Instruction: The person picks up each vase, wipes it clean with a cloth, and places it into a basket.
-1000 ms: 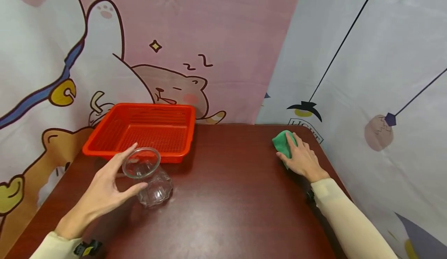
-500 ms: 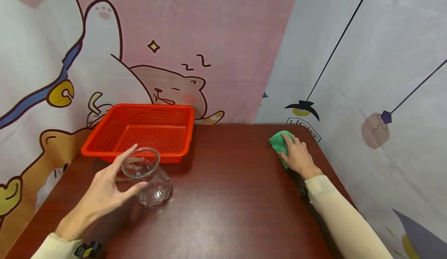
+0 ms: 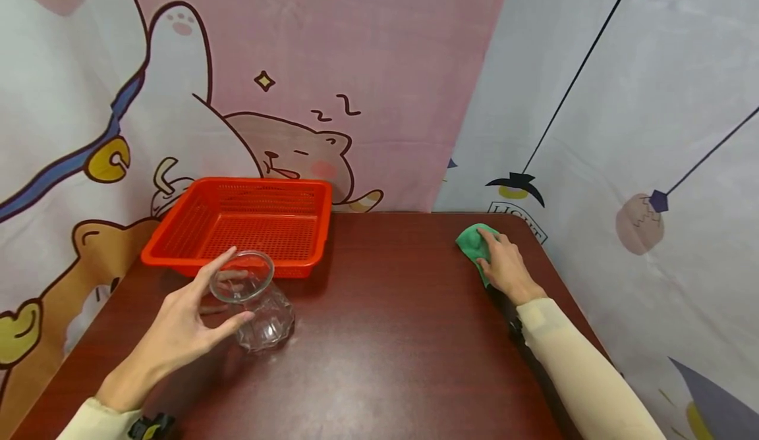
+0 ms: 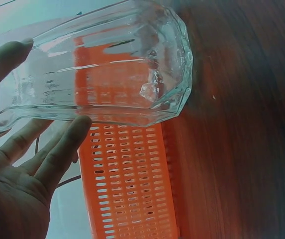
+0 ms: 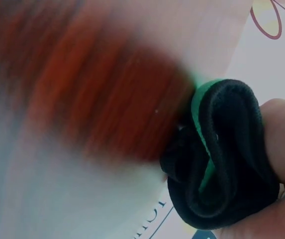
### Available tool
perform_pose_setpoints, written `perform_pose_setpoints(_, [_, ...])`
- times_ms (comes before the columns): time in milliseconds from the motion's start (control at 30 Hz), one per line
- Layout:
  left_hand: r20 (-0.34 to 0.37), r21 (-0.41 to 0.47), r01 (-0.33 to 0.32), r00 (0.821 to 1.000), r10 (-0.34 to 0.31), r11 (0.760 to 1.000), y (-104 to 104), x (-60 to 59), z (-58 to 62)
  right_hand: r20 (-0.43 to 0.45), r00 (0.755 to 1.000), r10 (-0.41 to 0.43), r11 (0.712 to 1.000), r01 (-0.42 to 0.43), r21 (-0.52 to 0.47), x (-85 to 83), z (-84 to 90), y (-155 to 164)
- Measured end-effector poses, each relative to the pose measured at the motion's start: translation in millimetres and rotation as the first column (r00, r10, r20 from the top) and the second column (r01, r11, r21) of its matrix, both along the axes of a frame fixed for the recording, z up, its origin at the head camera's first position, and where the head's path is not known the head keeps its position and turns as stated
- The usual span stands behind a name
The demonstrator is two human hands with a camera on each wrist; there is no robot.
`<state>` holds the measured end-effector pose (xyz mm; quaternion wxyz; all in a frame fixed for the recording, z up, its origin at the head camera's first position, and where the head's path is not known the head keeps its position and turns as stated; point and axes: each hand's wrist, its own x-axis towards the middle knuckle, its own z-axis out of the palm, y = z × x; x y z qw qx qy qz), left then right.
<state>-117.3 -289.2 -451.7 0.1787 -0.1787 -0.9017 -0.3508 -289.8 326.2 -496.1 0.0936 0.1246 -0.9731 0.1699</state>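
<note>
A clear glass vase [image 3: 267, 321] with a flared rim and faceted sides stands at the left of the table, just in front of a red basket. My left hand [image 3: 172, 331] holds it around the neck, thumb on the near side and fingers behind. Through the glass those fingers show, and in the left wrist view a thumb and fingertips lie against opposite sides. Toward the far right corner my right hand [image 3: 506, 269] grips a green cloth [image 3: 472, 242]. Up close, the cloth [image 5: 222, 159] looks folded over, its outside dark with green showing inside.
The red plastic basket [image 3: 323, 229] with slotted walls sits at the back left against a printed backdrop [image 3: 409, 97]. Dark reddish wood makes up the table top [image 3: 379, 334]. On the right, the backdrop [image 3: 682, 282] runs along the table's edge.
My right hand and the green cloth have shifted slightly left, mostly in the first half second. The left hand and the vase stay where they were.
</note>
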Motion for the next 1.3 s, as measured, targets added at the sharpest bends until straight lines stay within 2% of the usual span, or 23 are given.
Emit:
perform_pose_setpoints(400, [0.015,-0.019,-0.016,1.0,0.016,1.0,4,-0.8,-0.9,0.005,1.0,-0.011,0.999,0.012,-0.036,5.4,-0.3,4])
perform_pose_setpoints(767, [-0.005,-0.048,-0.029,1.0,0.028,0.998,6,1.2,1.2,-0.045,0.999,0.001,0.997,-0.005,-0.083,19.0,6.2,-3])
perform_pose_setpoints(1000, [-0.009,-0.047,-0.025,1.0,0.024,0.999,5,1.4,1.6,-0.081,0.996,0.03,0.992,-0.04,-0.121,25.2,11.1,-15])
perform_pose_setpoints(1300, [-0.009,-0.085,-0.05,0.999,0.049,0.995,3,2.5,3.0,-0.129,0.988,0.079,0.982,-0.1,-0.16,34.7,14.9,-35])
